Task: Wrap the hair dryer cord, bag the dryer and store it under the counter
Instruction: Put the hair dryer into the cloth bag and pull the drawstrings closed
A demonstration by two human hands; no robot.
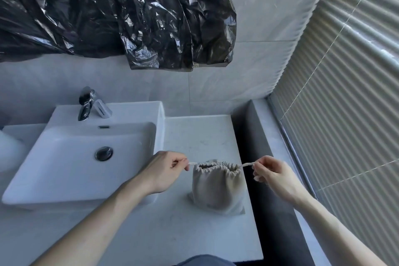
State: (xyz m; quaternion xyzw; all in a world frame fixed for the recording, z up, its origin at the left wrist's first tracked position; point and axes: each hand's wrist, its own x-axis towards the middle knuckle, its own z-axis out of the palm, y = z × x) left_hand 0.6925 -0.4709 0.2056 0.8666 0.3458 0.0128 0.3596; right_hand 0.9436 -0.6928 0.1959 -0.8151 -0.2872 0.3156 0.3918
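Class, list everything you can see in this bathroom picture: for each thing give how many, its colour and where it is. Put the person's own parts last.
Drawstring bag: one, beige, upright on the counter right of the sink, mouth gathered but not fully closed.
Drawstring: white, an end sticking out each side of the bag's mouth.
Sink: one, white, left on the counter.
Tap: one, chrome, behind the basin.
Drain plug: one, dark metal, in the basin.
Counter: one, pale grey, under sink and bag.
Plastic sheeting: black, hanging on the wall above.
Blinds: pale, at right.
Left hand: pinching the left cord end.
Right hand: pinching the right cord end.
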